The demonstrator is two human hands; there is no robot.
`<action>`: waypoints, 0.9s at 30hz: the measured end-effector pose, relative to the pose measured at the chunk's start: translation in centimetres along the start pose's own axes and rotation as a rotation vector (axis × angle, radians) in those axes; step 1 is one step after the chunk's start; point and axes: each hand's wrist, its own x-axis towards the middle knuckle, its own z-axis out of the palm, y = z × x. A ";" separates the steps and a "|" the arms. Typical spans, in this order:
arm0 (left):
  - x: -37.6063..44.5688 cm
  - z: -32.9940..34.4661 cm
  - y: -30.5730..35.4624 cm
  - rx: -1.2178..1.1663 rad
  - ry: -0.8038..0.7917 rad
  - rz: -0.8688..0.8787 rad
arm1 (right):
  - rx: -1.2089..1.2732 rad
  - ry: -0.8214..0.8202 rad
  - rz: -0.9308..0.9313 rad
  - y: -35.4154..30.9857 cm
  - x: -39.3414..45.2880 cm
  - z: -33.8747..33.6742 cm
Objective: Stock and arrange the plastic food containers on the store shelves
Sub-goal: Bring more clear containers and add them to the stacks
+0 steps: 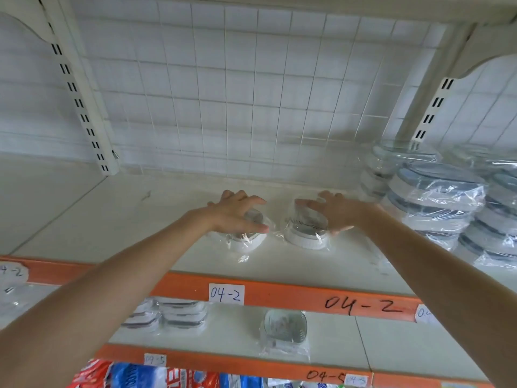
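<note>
Head: fingers (253, 201) curl over wrapped containers (306, 233)

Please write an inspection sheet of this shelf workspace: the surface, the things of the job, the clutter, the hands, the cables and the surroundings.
Surface: pale upper shelf with an orange front strip marked 04-2; mostly bare on the left.
Job's things: two small round wrapped containers, left container and right container, side by side and apart; stacked wrapped containers at the right end.
Clutter: nothing seen.
Hands: left hand rests over the left container, fingers spread; right hand likewise on the right container. Whether they grip cannot be told.
Cables: nothing seen.
Surroundings: wire grid back panel; lower shelf holds a single wrapped container and flat lidded containers.
</note>
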 end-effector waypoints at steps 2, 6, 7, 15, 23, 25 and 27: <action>0.3 1.5 0.4 0.128 0.114 0.024 | 0.060 -0.033 -0.084 -0.2 0.1 -0.4; 0.9 2.6 0.5 0.074 0.319 0.113 | 0.017 0.005 0.029 0.0 0.4 -1.6; 1.0 2.5 0.3 0.027 0.331 0.153 | -0.012 0.027 0.099 -0.2 0.5 -1.7; 0.7 0.4 -1.5 0.043 0.147 0.102 | -0.078 0.142 0.333 -0.6 1.1 -0.9; 0.3 -3.2 -2.6 0.245 -0.116 -0.387 | 0.007 0.186 0.266 1.2 0.9 0.7; 0.9 -3.4 -2.3 0.188 -0.149 -0.267 | 0.008 0.198 0.228 1.3 1.3 0.5; 1.5 -3.1 -1.7 0.130 -0.163 -0.165 | 0.055 0.187 0.204 1.1 1.6 0.4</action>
